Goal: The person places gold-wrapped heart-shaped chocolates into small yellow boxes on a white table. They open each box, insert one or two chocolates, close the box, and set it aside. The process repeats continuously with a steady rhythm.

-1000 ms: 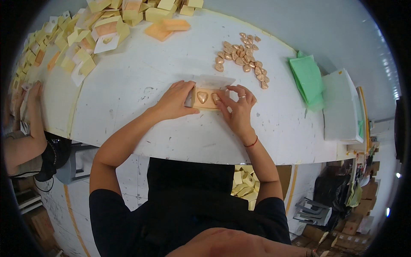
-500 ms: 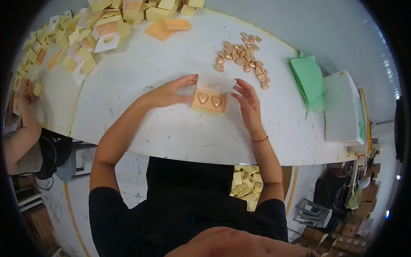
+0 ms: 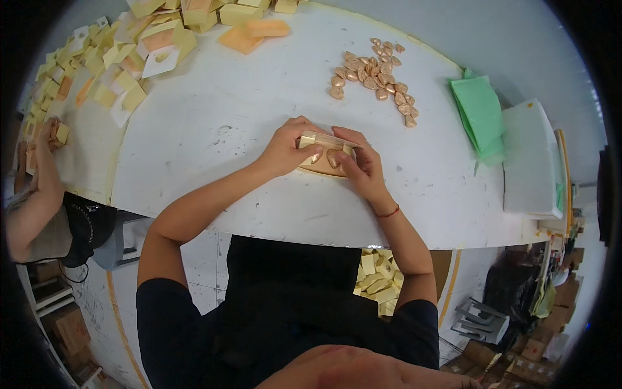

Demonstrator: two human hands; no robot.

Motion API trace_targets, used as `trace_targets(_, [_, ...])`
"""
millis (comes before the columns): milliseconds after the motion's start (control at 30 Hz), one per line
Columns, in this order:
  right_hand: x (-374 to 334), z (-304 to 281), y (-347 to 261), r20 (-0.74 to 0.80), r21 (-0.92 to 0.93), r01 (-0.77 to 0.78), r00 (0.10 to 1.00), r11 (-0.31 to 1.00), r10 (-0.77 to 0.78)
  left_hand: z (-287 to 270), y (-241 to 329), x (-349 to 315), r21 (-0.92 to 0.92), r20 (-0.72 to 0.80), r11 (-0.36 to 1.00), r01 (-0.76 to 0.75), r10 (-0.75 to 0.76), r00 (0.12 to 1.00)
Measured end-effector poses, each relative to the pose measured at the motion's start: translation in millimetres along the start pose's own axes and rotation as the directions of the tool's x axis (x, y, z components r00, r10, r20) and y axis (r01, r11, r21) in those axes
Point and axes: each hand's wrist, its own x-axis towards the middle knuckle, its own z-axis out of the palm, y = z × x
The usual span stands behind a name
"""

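A small pale yellow box [image 3: 324, 172] with a peach inside is between my hands over the white table. Two shiny gold heart-shaped pieces sit in it: the left heart [image 3: 316, 157] is partly covered by my thumb, the right heart [image 3: 334, 159] shows more. Its left end is gripped by my left hand [image 3: 286, 150], fingers behind and thumb over the front. My right hand [image 3: 364, 168] closes round the other end, with the thumb beside the right heart. A translucent flap stands along the back edge, partly hidden by fingers.
Beyond the box lies a loose cluster of gold hearts [image 3: 370, 72]. Yellow boxes [image 3: 116, 61] are heaped at far left, near orange pads [image 3: 253, 37]. Green sheets [image 3: 478, 110] and a white carton [image 3: 528, 159] stand at right. A co-worker's hand [image 3: 50, 131] handles a box at left.
Both hands have come inward from beside the box and now grip its ends, thumbs at the front. The box looks tilted, and its raised translucent flap shows less.
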Motion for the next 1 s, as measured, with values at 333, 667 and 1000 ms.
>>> trace_targets(333, [-14,-11,-20,0.161,-0.347,0.127,0.984,0.929,-0.074,-18,13,-11,-0.067,0.18,0.992,-0.106,0.116,0.977])
trace_targets(667, [-17,-14,-13,0.147,-0.367,0.133,0.986,0.921,-0.084,-26,28,-30,0.236,0.162,0.948,-0.215,0.179,0.97])
trace_targets(1000, [-13,-23,-21,0.291,-0.579,0.273,0.949,0.768,-0.118,-27,29,-32,0.409,0.186,0.846,-0.342,0.29,0.939])
